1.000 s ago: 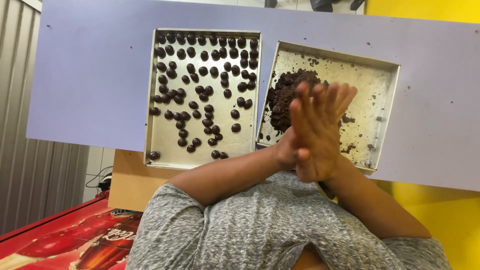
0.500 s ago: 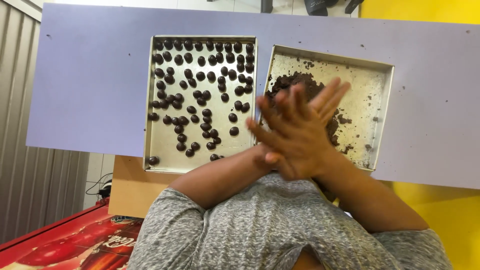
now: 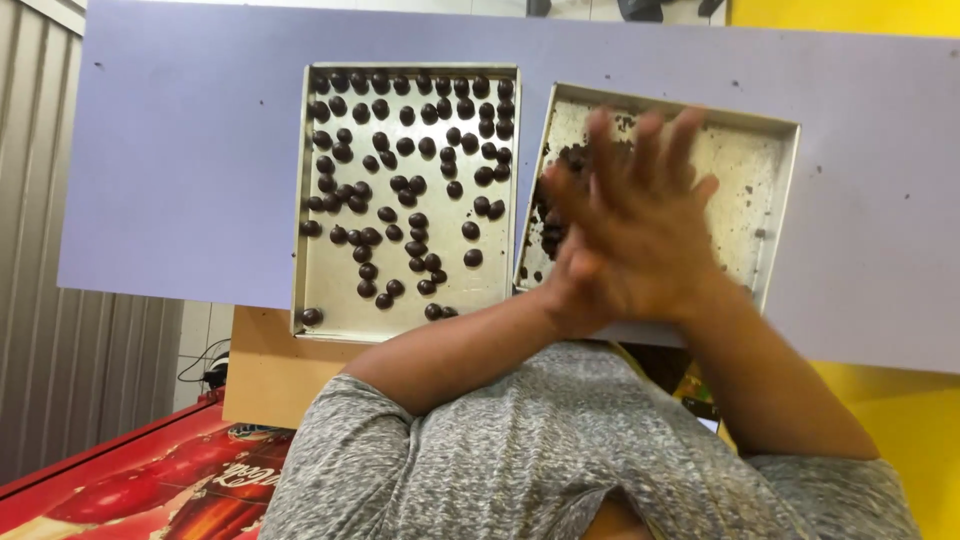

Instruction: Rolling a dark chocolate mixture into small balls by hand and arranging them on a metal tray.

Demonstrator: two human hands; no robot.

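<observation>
Hands pressed palm-to-palm | fingers spread, grasping nothing visible | above crumb tray

My two trays are dull, scuffed metal. The dark balls look smooth and faintly glossy. The lilac tabletop is matt; my grey shirt is soft flecked cloth.

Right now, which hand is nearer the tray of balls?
Left. The left hand sits on that tray's side, pressed beneath the right hand; both hover over the other tray.
</observation>
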